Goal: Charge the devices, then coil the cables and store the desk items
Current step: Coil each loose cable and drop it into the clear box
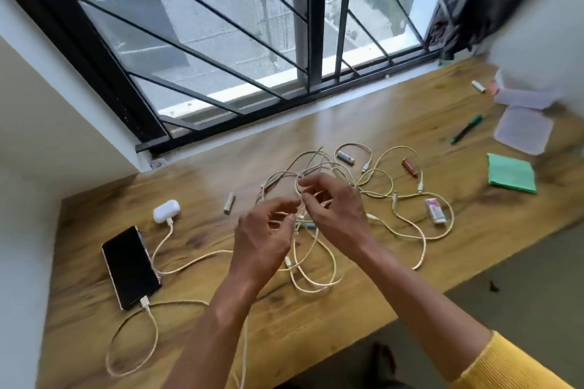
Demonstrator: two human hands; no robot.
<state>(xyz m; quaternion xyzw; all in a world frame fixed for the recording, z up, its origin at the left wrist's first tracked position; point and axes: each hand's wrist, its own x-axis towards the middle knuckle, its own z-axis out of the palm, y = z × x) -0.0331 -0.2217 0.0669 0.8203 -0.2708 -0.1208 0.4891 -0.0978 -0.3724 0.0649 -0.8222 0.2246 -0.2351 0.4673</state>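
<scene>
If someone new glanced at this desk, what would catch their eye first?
Probably the tangle of cream cables mid-desk, with the left hand and right hand pinching strands above it. Next, the black phone and white earbud case at the left, both plugged in.

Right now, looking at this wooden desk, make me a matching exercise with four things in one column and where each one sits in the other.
Things:
1. black smartphone
2. white earbud case
3. green folded cloth
4. green pen

Places:
A. right side, near the clear plastic lids
B. far left, cable plugged into its near end
C. just beyond the phone, cable attached
D. right of the cable tangle

Pairs: 1-B, 2-C, 3-D, 4-A
</scene>
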